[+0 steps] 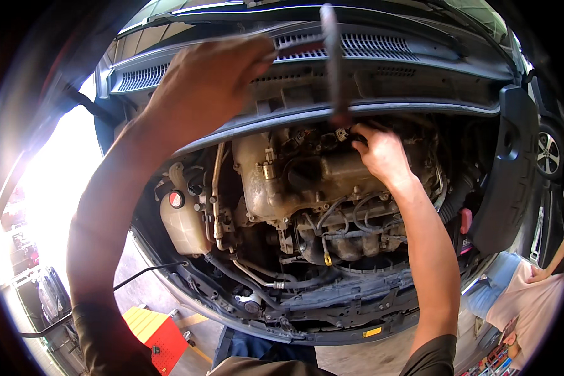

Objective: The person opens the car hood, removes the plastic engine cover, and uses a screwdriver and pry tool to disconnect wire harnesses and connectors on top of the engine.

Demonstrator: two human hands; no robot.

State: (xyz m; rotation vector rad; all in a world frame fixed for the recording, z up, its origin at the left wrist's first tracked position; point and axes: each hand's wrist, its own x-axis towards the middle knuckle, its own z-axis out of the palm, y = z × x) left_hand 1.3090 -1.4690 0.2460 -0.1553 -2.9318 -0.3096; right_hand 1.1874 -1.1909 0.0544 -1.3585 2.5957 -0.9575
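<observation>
My left hand (210, 72) is raised over the back of the engine bay, its fingers closed round the dark reddish handle of a hammer-like tool (333, 59). The tool's long, slim grey head is smeared by motion and stands across the handle, its lower end near my right fingers. Lower and to the right, my right hand (382, 150) reaches to the rear edge of the engine (332, 169). Thumb and fingers there are pinched on something small and dark that I cannot make out, beside a pale connector (341, 133).
A cream coolant tank (185, 222) with a red-marked cap sits at the left. The slotted cowl (376, 47) spans the back. A black plastic cover (504, 169) leans at the right. An orange-red box (160, 338) stands on the floor; another person (532, 307) is at lower right.
</observation>
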